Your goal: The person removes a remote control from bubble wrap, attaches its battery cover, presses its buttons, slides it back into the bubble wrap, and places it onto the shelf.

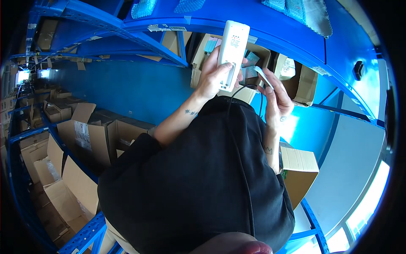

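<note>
My left hand point(211, 78) is wrapped round a white remote control point(234, 46), held upright with its back facing me. The thumb lies beside the open battery compartment, low on the remote. To its right, my right hand point(277, 97) pinches a small white cover point(264, 77) between thumb and fingers, apart from the remote. A thin black cable point(240, 148) runs down over the black top and loops between the hands.
Behind the hands stands an open carton point(196, 63) with small boxes, beside another carton point(306, 86) holding a white package. Bubble wrap point(292, 12) lies on the blue shelf point(270, 36). Open cardboard boxes point(91, 139) fill racks at the left; another box point(300, 161) is at the right.
</note>
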`<action>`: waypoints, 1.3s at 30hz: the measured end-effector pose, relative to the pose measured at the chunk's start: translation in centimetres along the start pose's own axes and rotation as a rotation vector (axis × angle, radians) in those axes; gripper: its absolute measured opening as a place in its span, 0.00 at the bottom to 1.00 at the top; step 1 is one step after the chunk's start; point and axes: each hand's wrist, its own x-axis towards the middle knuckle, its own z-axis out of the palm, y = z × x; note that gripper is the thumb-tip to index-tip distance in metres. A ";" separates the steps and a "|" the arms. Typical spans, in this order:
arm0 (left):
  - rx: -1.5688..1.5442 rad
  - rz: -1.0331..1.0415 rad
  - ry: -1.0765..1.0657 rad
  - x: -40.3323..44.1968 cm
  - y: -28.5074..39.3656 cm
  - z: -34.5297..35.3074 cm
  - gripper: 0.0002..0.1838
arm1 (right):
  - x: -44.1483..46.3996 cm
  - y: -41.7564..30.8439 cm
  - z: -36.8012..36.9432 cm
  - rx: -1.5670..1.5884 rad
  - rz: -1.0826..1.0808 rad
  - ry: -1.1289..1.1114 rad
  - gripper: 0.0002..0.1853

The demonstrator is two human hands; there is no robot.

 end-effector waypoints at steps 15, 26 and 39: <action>0.043 0.015 0.067 -0.3 -0.2 0.0 0.39 | 0.2 -0.7 1.0 -0.269 -0.221 -0.190 0.13; 0.011 -0.008 -0.028 -0.3 -1.0 -0.2 0.42 | -0.3 -1.3 0.9 -0.397 -0.326 -0.141 0.12; 0.054 0.091 -0.112 -0.5 -1.3 0.5 0.46 | -0.3 -0.5 3.4 -0.622 -0.643 -0.118 0.14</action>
